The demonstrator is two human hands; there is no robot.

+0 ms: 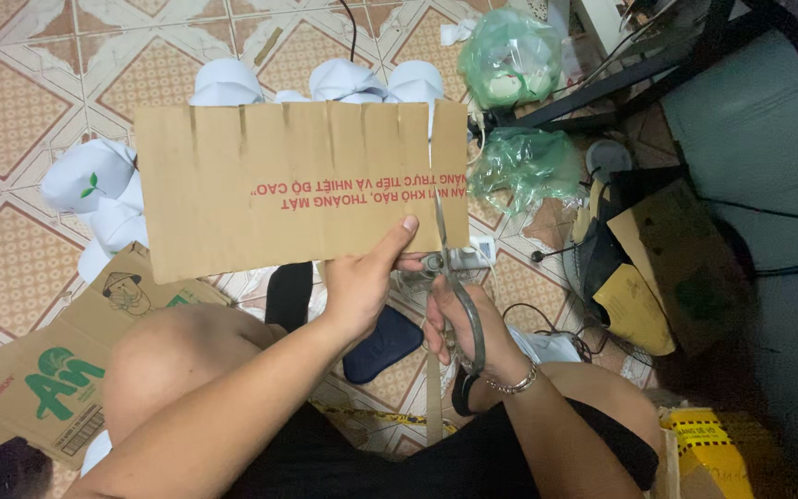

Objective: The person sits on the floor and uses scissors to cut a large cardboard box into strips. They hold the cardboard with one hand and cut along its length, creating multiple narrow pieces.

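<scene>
Looking down past bare knees, the left hand (362,282) pinches the near edge of a cardboard sheet (297,185), thumb on top. Just right, the right hand (464,323) has fingers curled through scissors (450,277), blades running away up the sheet's right end. Farther off, white caps (344,83) lie on tiled floor (11,111).

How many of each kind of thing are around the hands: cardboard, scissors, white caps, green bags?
Cardboard sheet held by the left hand: 1
Scissors in the right hand: 1
White caps visible: about 6
Green plastic bags: 2
Total: about 10
</scene>
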